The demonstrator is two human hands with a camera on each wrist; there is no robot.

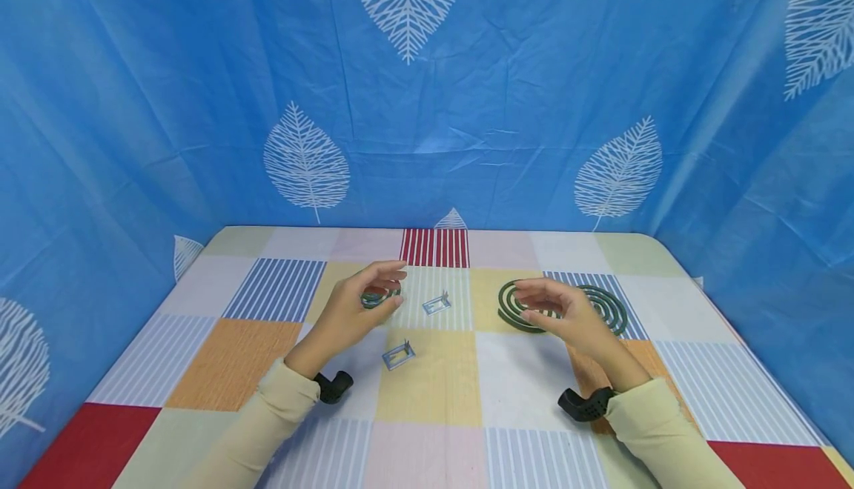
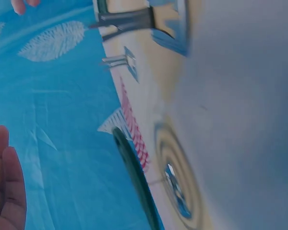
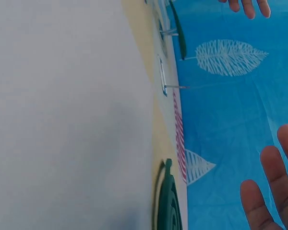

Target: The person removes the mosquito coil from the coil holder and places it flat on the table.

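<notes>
- The left hand (image 1: 350, 311) hovers beside the left coil (image 1: 371, 301), thumb apart from its curved fingers, pinching nothing; that coil seems raised off the tabletop (image 1: 430, 400).
- The right hand (image 1: 574, 315) hovers above the middle coil (image 1: 505, 318), beside the right coil (image 1: 619, 315), its fingers parted, holding nothing.
- A careless brush could tip the left coil; a hard squeeze might snap one, likely brittle.
- Coils: dark-green spirals. Near stand (image 1: 400, 362), far stand (image 1: 437, 308): thin metallic frames, upright prongs. Tabletop: patchwork squares.

Head view, centre: left hand (image 1: 353, 313) partly hides green coil (image 1: 372, 300). Right of centre: right hand (image 1: 570, 315) partly covers two coils (image 1: 612, 311). Left wrist, top: metal stand (image 2: 144, 19) blurred, cropped.
</notes>
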